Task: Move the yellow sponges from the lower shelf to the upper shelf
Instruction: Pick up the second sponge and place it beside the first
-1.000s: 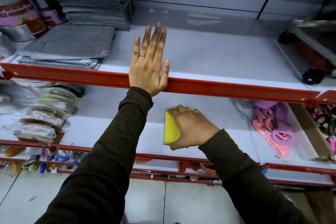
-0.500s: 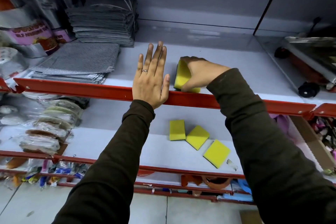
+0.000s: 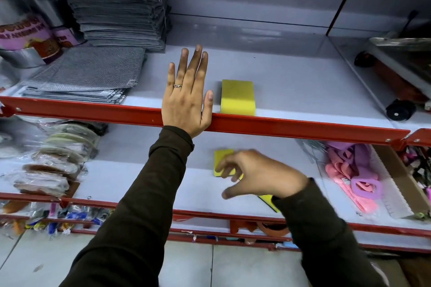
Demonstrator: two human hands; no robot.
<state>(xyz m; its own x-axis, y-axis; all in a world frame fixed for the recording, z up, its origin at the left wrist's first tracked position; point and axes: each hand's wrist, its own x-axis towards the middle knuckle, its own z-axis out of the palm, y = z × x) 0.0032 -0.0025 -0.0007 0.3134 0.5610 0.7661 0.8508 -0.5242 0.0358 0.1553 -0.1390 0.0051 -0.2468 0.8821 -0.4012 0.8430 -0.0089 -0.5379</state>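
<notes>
One yellow sponge (image 3: 237,96) lies flat on the upper shelf (image 3: 291,91), just behind its red front rail and right of my left hand. My left hand (image 3: 186,95) rests flat and open on that rail, fingers spread, a ring on one finger. My right hand (image 3: 258,176) hovers over the lower shelf (image 3: 140,182) with fingers apart and empty, blurred by motion. Under its fingertips lies a yellow sponge (image 3: 221,161). Another yellow sponge (image 3: 268,200) peeks out below the wrist. Whatever lies directly under the hand is hidden.
Stacks of grey mesh cloths (image 3: 88,72) and foil rolls (image 3: 28,42) fill the upper shelf's left. A wheeled metal item (image 3: 401,91) sits at its right. Bagged scrubbers (image 3: 53,161) stand on the lower left, pink and purple plastic items (image 3: 354,175) and a cardboard box on the right.
My right hand let go of the sponge on the upper shelf and came down to the lower shelf, now over the sponges there. My left hand stayed on the rail.
</notes>
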